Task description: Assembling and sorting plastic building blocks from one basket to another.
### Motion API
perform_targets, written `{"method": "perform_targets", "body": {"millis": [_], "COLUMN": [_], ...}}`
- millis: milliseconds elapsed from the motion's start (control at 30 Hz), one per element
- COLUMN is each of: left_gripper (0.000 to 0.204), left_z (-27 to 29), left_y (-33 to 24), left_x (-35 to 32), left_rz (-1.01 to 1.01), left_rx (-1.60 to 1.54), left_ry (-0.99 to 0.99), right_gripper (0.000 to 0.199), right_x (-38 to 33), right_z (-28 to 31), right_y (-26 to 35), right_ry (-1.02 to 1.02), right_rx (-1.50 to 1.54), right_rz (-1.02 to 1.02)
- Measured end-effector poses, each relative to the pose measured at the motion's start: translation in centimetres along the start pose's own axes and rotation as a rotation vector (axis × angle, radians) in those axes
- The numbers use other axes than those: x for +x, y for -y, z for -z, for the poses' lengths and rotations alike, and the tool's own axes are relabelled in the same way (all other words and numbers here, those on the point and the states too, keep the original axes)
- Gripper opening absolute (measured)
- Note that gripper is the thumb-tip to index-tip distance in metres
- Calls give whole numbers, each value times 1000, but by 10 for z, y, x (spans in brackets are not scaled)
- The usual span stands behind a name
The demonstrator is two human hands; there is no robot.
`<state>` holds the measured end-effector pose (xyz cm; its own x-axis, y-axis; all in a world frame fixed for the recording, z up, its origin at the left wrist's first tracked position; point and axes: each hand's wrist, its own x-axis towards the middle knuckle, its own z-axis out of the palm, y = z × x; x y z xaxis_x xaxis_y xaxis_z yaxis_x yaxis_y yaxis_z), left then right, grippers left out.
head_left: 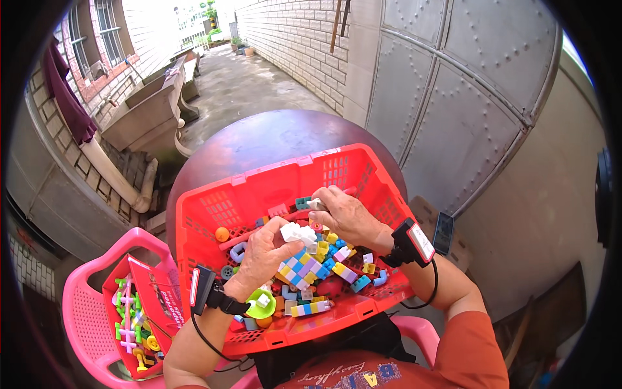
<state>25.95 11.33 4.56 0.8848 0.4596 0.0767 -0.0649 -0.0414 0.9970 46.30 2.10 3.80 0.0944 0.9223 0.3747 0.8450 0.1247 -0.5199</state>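
Observation:
Over a red plastic basket [278,338] of building blocks, my left hand [260,251] grips a cluster of white building blocks [298,233] between thumb and fingers. To its right, my right hand [348,217] pinches a small white piece [315,204], partly hidden by the fingers. A teal block [302,203] shows just left of those fingertips. Below the white cluster lies a joined slab of blue, yellow and lilac blocks [299,269]. A lime green bowl-like piece [262,303] with a white block in it lies below my left wrist.
The basket stands on a round dark table [285,129]. Inside are an orange ball [222,234] and a long red bar [243,238]. At the left, a pink chair [81,311] bears a red box [133,266] of toy parts. A phone [443,232] lies at the right.

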Motion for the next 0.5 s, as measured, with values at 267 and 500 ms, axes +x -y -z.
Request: {"method": "perform_targets", "body": {"millis": [267, 500], "left_gripper": [30, 30], "left_z": [5, 6], "left_y": [0, 8], "left_x": [3, 2], "left_rz": [-136, -239], "left_rx": [854, 1089], "left_ry": [-97, -75], "right_gripper": [24, 19], "right_x": [-3, -4], "right_z": [-4, -17], "right_y": [15, 9], "right_ry": [-4, -10], "right_rx": [-167, -224], "right_rz": [141, 158]}}
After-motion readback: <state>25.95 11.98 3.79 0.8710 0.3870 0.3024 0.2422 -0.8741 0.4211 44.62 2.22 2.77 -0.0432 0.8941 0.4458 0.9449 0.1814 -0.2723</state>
